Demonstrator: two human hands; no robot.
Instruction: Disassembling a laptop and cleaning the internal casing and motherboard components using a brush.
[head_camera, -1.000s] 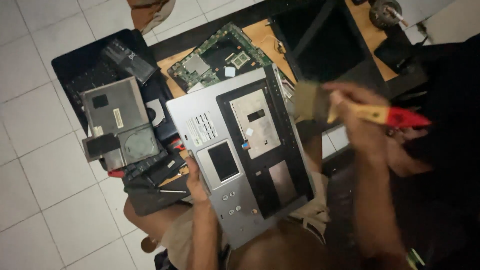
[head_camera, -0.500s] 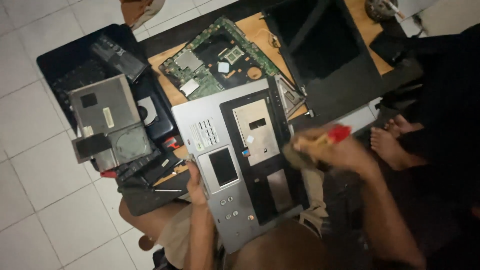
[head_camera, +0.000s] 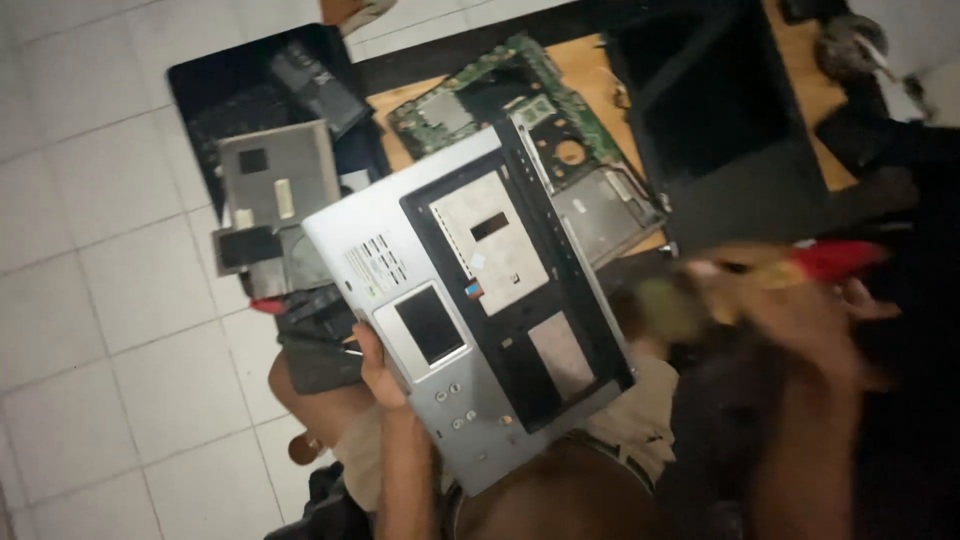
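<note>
Head view, looking down over the person's lap to a tiled floor:

- Laptop palmrest cover (head_camera: 470, 300), silver with a black keyboard frame: lay tilted across the lap, its far corner reaching over the low wooden table (head_camera: 590, 65).
- Left hand (head_camera: 378, 368): fingers clasped on the cover's left edge beside the touchpad opening, thumb on top.
- Right hand (head_camera: 790, 300): badly blurred; it appeared closed around a paintbrush (head_camera: 760, 275) with a red-tipped wooden handle, bristles toward the cover's right edge. The exact grip could not be told.
- Green motherboard (head_camera: 480, 90): on the table, partly under the cover's far corner.
- Dark screen panel (head_camera: 720, 110): on the table, just right of the cover.
- Grey drive parts (head_camera: 275, 185) and small tools: on a black tray at left, near the cover's left corner.
- Risk, as judged: held by one edge only, the cover could tip or slide off the lap; its far corner could scrape the motherboard.
- Room: parts crowded the left, far and right sides; bare tiles lay only at far left.
</note>
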